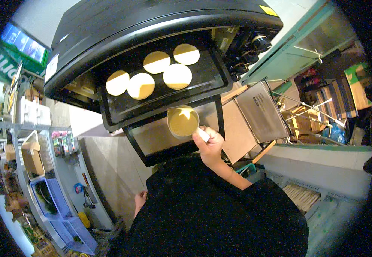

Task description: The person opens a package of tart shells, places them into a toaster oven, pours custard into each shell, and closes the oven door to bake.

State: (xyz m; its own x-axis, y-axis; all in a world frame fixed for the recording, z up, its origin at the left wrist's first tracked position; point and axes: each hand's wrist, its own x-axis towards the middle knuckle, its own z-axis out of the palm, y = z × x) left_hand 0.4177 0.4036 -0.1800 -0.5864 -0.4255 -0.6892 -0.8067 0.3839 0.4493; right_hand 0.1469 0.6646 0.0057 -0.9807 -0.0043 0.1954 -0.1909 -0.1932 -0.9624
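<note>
My right hand (209, 144) grips the pale handle of a measuring cup or small jug (183, 121) that holds a yellowish liquid. The cup is just in front of a black baking tray (166, 104), above the lowered glass door (160, 141) of a black countertop oven (160, 19). Several round pale moulds or discs, among them one at the front right (177, 76) and one at the front left (141, 86), sit on the tray; whether they are filled cannot be told. My left hand (141, 196) hangs low beside my body, partly hidden, with no object visible in it.
Control knobs (250, 56) line the oven's right side. A folding chair (259, 112) stands right of the door. Shelving with a blue plastic basket (49, 197) and a cardboard box (32, 157) is at left. A drying rack (314, 109) stands at far right.
</note>
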